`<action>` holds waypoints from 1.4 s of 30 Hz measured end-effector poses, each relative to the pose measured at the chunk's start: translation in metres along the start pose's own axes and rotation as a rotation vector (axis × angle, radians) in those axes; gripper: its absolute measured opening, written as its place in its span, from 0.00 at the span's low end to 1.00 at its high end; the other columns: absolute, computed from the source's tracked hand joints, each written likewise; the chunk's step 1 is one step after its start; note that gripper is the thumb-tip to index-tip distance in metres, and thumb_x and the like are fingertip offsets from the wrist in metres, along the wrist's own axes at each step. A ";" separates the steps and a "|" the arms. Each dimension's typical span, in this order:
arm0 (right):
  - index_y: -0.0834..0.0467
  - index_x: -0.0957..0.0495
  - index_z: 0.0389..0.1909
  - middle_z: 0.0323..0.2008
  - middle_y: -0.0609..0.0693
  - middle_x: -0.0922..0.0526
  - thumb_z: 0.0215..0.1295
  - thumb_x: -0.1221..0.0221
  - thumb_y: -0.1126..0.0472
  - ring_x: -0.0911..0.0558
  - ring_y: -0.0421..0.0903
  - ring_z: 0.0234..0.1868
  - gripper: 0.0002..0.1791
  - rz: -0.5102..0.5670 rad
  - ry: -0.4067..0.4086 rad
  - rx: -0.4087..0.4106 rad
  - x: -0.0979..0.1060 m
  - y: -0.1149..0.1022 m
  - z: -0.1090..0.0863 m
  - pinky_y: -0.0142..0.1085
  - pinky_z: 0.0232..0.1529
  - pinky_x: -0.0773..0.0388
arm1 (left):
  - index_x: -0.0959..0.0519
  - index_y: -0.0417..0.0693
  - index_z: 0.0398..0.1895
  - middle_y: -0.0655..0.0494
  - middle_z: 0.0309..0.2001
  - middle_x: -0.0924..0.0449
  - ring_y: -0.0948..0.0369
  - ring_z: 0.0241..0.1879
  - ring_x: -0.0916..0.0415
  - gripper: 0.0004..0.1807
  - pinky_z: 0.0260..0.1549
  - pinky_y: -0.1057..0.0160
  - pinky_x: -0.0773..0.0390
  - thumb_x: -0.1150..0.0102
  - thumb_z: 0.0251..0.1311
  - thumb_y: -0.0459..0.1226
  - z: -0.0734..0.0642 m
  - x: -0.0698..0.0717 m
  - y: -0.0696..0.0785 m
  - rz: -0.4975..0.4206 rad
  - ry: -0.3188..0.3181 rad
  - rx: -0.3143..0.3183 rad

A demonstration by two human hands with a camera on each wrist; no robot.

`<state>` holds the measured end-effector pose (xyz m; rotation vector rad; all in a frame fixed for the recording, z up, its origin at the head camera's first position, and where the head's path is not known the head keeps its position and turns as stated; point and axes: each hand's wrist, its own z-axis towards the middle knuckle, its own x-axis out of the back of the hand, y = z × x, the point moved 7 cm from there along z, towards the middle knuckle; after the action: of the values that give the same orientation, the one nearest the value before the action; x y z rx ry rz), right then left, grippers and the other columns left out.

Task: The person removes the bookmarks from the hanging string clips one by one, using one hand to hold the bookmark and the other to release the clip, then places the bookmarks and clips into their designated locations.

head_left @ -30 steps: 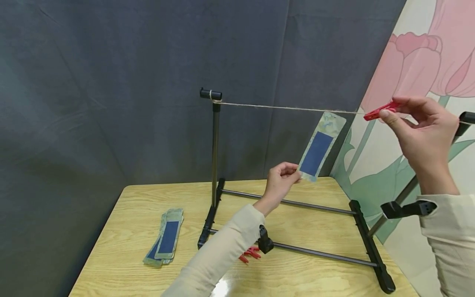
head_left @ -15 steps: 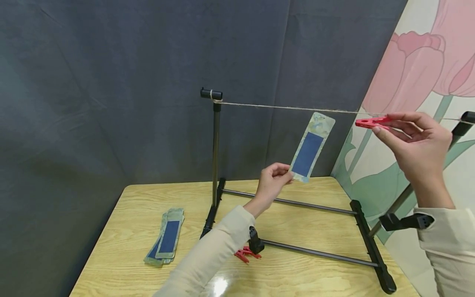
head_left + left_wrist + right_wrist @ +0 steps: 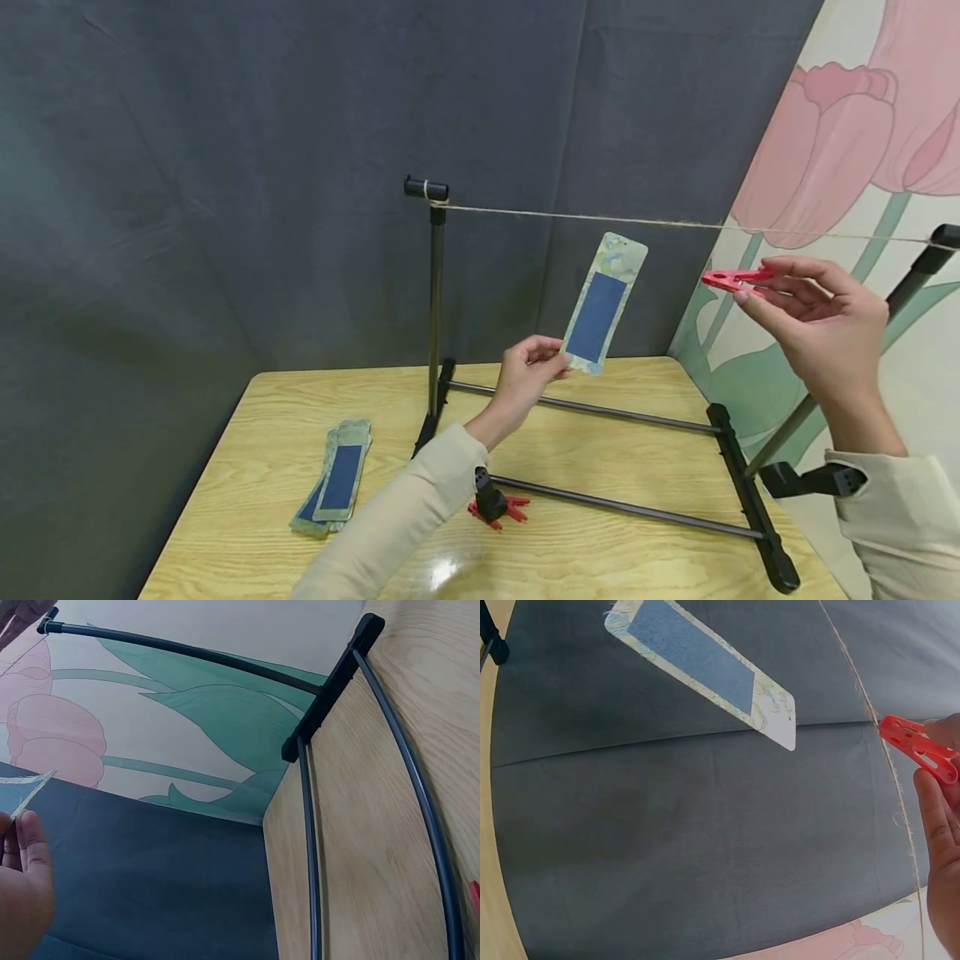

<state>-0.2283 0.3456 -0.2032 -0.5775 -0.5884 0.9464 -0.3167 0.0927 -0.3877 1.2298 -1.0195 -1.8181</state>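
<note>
My left hand (image 3: 517,387) pinches the bottom corner of a bookmark (image 3: 597,312), a long card with a dark blue panel and a pale patterned border. The card leans to the right, its top just below the twine (image 3: 517,213). Thumb and fingers of my right hand (image 3: 836,342) pinch the handle end of a red clothespin (image 3: 726,281), whose nose points left toward the bookmark. In the head view the clothespin is below the twine; in the right wrist view the clothespin (image 3: 911,742) overlaps it. Only a corner of the bookmark (image 3: 34,787) shows in the left wrist view.
The twine spans two posts of a black metal stand (image 3: 437,308) on the wooden table (image 3: 247,467). Several more bookmarks (image 3: 341,479) lie stacked at the left. Red clothespins (image 3: 513,508) lie by the stand's front bar, partly behind the left wrist camera.
My left hand has carried the bookmark left and slightly down, away from the twine. The right hand has lowered the clothespin from the twine and brought it a little left.
</note>
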 end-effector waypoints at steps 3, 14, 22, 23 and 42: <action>0.76 0.22 0.47 0.40 0.55 0.16 0.46 0.35 0.84 0.15 0.41 0.36 0.22 0.143 -0.012 -0.007 -0.003 0.003 -0.003 0.25 0.41 0.21 | 0.21 0.31 0.43 0.48 0.34 0.22 0.58 0.31 0.20 0.08 0.38 0.60 0.16 0.40 0.60 0.23 -0.003 0.006 0.000 -0.004 0.002 0.010; 0.78 0.23 0.46 0.40 0.56 0.17 0.47 0.35 0.84 0.14 0.43 0.38 0.21 0.243 -0.056 -0.027 -0.016 0.009 -0.012 0.29 0.38 0.20 | 0.23 0.29 0.45 0.43 0.37 0.22 0.57 0.33 0.20 0.11 0.42 0.55 0.17 0.39 0.61 0.25 -0.014 0.023 0.006 0.009 -0.011 0.046; 0.79 0.24 0.46 0.40 0.55 0.15 0.49 0.36 0.85 0.14 0.42 0.39 0.20 0.236 -0.102 -0.015 -0.024 0.012 -0.022 0.28 0.37 0.19 | 0.23 0.30 0.45 0.46 0.35 0.22 0.56 0.32 0.19 0.11 0.42 0.56 0.17 0.39 0.61 0.25 -0.025 0.031 0.009 0.008 0.010 0.079; 0.79 0.24 0.46 0.40 0.54 0.15 0.49 0.36 0.84 0.14 0.42 0.39 0.20 0.214 -0.105 -0.014 -0.024 0.012 -0.023 0.28 0.37 0.19 | 0.23 0.30 0.46 0.46 0.35 0.22 0.56 0.33 0.19 0.11 0.42 0.56 0.17 0.39 0.61 0.25 -0.026 0.032 0.009 0.008 0.009 0.080; 0.78 0.23 0.47 0.43 0.56 0.18 0.47 0.37 0.86 0.16 0.43 0.41 0.22 0.160 -0.152 0.062 -0.039 0.007 -0.041 0.28 0.43 0.21 | 0.25 0.31 0.47 0.46 0.36 0.23 0.57 0.33 0.20 0.11 0.46 0.52 0.19 0.41 0.62 0.25 -0.041 0.048 0.014 -0.066 -0.005 0.078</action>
<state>-0.2219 0.3076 -0.2448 -0.5052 -0.6531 1.1629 -0.2902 0.0358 -0.4035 1.3199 -1.0733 -1.8475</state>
